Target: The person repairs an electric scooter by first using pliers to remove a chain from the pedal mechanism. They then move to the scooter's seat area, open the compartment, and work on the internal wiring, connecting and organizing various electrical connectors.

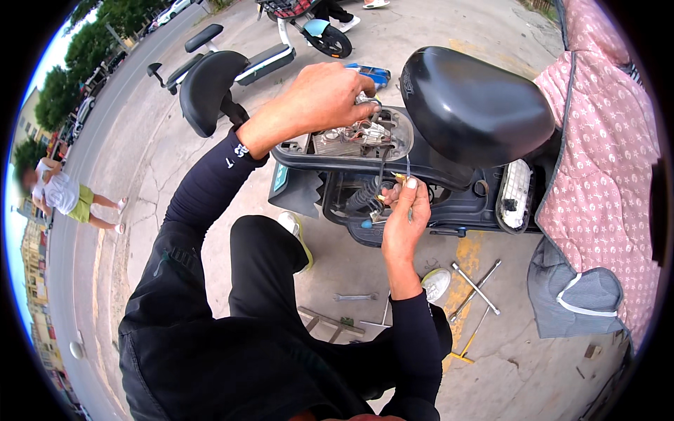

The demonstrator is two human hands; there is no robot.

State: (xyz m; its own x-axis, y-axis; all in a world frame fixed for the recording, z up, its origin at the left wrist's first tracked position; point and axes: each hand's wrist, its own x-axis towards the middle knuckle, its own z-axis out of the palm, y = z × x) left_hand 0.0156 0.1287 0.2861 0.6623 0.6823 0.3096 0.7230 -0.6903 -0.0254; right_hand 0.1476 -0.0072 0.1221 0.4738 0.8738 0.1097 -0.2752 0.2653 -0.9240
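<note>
A black electric scooter [449, 186] stands in front of me with its seat [477, 105] tipped up. Below the seat an open compartment shows a tangle of wires [365, 133] and pale connectors. My left hand [323, 98] reaches over this compartment, fingers closed at its far edge; what they pinch is mostly hidden. Lower down, beside the scooter's coil spring [364, 195], my right hand [407, 210] pinches a thin dark wire with yellow bits at its end. Next to those fingers is a small blue-tipped piece [366, 224], its kind unclear.
On the ground lie an open-end wrench [356, 297], a cross-shaped lug wrench [476, 289] and a yellow-handled T-bar tool [462, 358]. A pink quilted cover [597, 154] hangs at the right. Another scooter [263, 62] stands behind; a person [63, 186] is by the road.
</note>
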